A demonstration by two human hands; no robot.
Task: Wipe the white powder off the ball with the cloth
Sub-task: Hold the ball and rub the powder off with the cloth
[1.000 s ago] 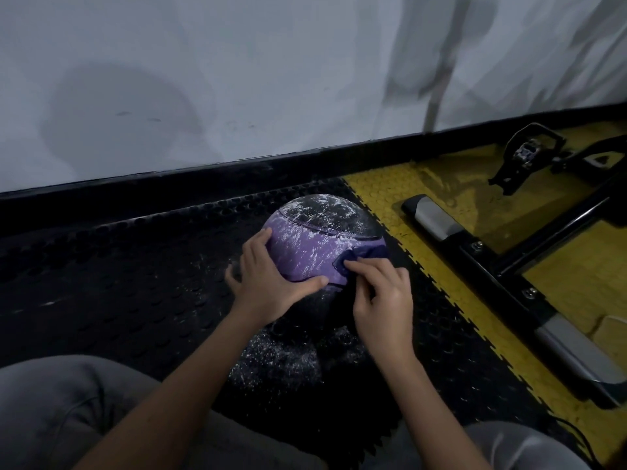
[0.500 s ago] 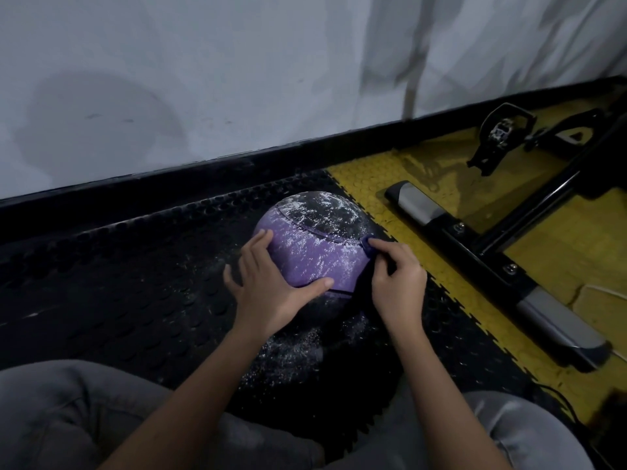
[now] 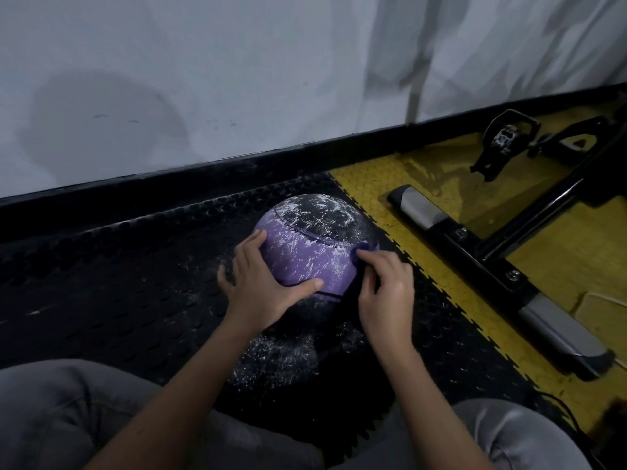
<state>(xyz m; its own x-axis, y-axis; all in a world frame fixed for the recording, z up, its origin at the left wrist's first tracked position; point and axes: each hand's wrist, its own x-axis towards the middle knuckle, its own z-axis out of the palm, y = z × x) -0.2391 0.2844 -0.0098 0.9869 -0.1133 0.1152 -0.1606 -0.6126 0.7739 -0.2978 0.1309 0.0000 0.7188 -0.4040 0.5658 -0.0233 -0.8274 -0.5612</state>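
The ball (image 3: 312,252) sits on a black studded mat (image 3: 118,283), close to the black skirting (image 3: 203,171) at the foot of the white wall (image 3: 237,69). To the left of the ball the mat is open and wide; to the right the room is less, because the mat ends at a toothed seam and the yellow floor tiles (image 3: 424,184) begin just beside the ball, and on them lies a black metal frame (image 3: 475,252) with grey end caps. Near the person, between the ball and the grey trouser legs (image 3: 61,412), white powder (image 3: 281,354) is scattered on the mat. The left hand (image 3: 261,286) lies flat on the left side of the ball, the fingers spread a little over the purple panel and the thumb stretched along its lower edge, so it steadies the ball and grips nothing else. The right hand (image 3: 386,286) presses a dark purple cloth (image 3: 361,252) on the right side of the ball; the fingers are curled narrow around the cloth, and only a small fold shows above them. The ball is round, so it has no long axis; its black panel faces up and to the wall, the purple one faces the person, and both carry white powder.
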